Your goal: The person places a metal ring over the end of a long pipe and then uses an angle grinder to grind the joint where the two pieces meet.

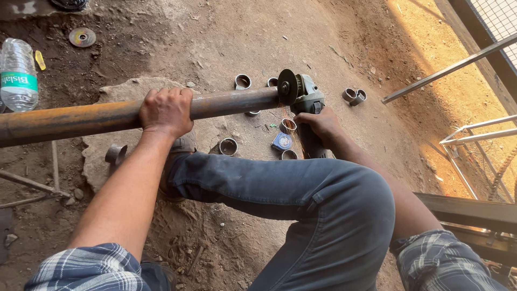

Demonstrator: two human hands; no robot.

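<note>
Gripping pipe, grinder at its end

Running from left edge to centre frame, the rusty pipe (107, 116) is clenched from above by the left hand (167, 110). The right hand (322, 123) grasps the grinder (308, 102), its disc (287, 86) at the pipe's end. Cut rings (228, 146) lie below; a bottle (18, 75) sits upper left.

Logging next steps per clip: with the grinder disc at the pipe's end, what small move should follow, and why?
Probably ease the disc down through the rusty pipe. The left hand grips the pipe, the right hand holds the angle grinder, and short cut rings lie below.
</note>
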